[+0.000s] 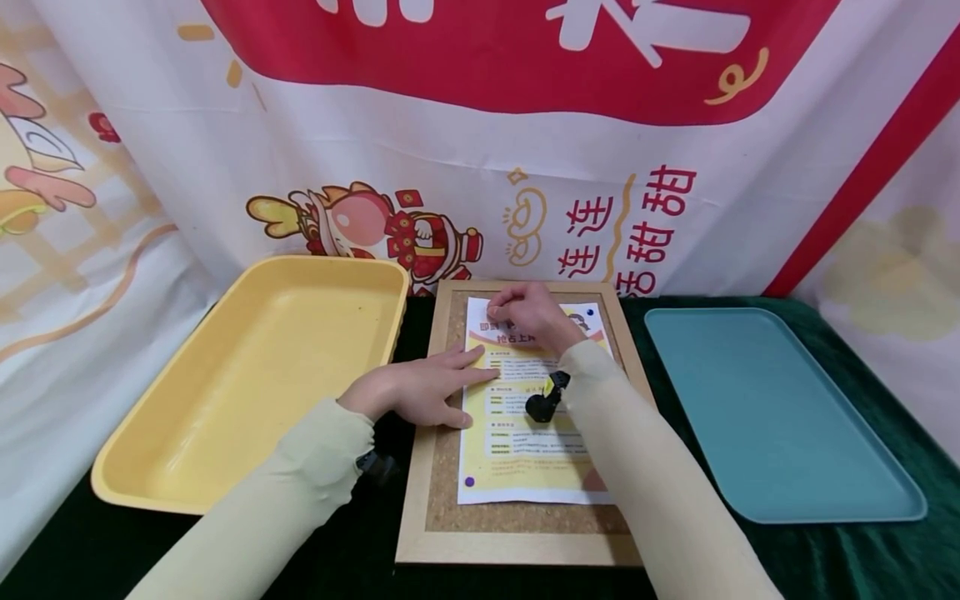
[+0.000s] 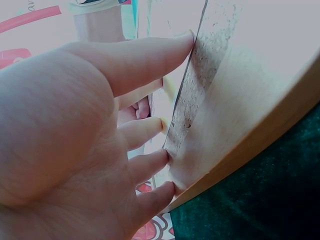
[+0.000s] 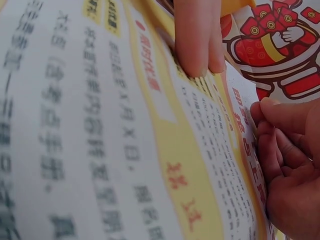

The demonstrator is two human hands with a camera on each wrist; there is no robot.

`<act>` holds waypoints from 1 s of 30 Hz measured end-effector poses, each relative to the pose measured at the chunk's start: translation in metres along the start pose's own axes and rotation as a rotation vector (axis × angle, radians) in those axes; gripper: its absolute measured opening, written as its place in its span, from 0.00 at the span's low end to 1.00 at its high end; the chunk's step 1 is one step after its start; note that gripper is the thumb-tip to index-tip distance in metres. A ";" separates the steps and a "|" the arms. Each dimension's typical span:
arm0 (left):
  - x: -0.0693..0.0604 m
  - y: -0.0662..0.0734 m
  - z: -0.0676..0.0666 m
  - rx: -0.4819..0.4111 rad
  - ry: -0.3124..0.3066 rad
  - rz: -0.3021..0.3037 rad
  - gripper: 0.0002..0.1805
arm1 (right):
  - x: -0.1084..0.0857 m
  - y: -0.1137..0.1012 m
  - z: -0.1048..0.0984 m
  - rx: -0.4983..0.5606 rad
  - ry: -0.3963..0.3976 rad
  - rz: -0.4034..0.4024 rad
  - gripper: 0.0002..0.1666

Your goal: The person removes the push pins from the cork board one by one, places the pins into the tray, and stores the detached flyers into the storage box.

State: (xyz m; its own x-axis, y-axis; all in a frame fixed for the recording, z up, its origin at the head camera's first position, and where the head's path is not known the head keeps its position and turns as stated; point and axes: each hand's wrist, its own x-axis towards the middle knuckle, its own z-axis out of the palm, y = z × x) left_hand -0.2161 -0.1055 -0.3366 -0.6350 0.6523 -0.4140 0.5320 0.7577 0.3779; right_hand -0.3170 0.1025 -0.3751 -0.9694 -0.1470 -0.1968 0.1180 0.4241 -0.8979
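Note:
A printed yellow-and-white sheet (image 1: 480,454) lies on a wood-framed cork board (image 1: 450,547). My left hand (image 1: 431,387) rests on the sheet's left edge with fingers spread; in the left wrist view its thumb (image 2: 150,57) touches near the paper's edge. At the sheet's upper left corner, my right hand (image 1: 536,317) has thumb and index finger pinched together on what seems to be a push pin, hidden by the fingertips (image 3: 267,105). A purple push pin (image 1: 469,482) is in the lower left corner, a blue push pin (image 1: 590,312) in the upper right. My right forearm covers the lower right corner.
A deep yellow tray (image 1: 247,383) stands left of the board, a flat teal tray (image 1: 780,417) to its right. Dark green cloth (image 1: 337,550) covers the table. Behind hangs a printed white and red cloth (image 1: 450,133). A black wrist camera (image 1: 543,407) sits above the sheet.

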 end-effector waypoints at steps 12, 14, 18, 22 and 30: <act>0.001 0.001 0.001 -0.012 -0.003 -0.013 0.40 | 0.000 -0.002 0.002 0.025 0.052 0.031 0.05; 0.001 0.001 0.000 -0.005 -0.005 -0.018 0.40 | -0.001 -0.003 0.002 0.024 0.062 0.049 0.05; 0.001 0.000 -0.001 -0.002 -0.003 -0.009 0.40 | -0.003 -0.005 0.000 0.011 0.077 0.074 0.05; 0.002 -0.001 -0.001 -0.003 -0.003 0.000 0.40 | -0.006 -0.007 -0.002 -0.018 0.077 0.064 0.06; 0.002 -0.002 0.001 -0.004 -0.001 -0.001 0.40 | -0.016 -0.006 -0.010 -0.083 0.082 0.074 0.06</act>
State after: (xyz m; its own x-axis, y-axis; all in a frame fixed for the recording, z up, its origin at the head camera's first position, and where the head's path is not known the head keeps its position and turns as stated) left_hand -0.2176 -0.1057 -0.3383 -0.6350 0.6516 -0.4150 0.5291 0.7583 0.3810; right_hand -0.3041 0.1107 -0.3623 -0.9735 -0.0408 -0.2251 0.1746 0.5038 -0.8460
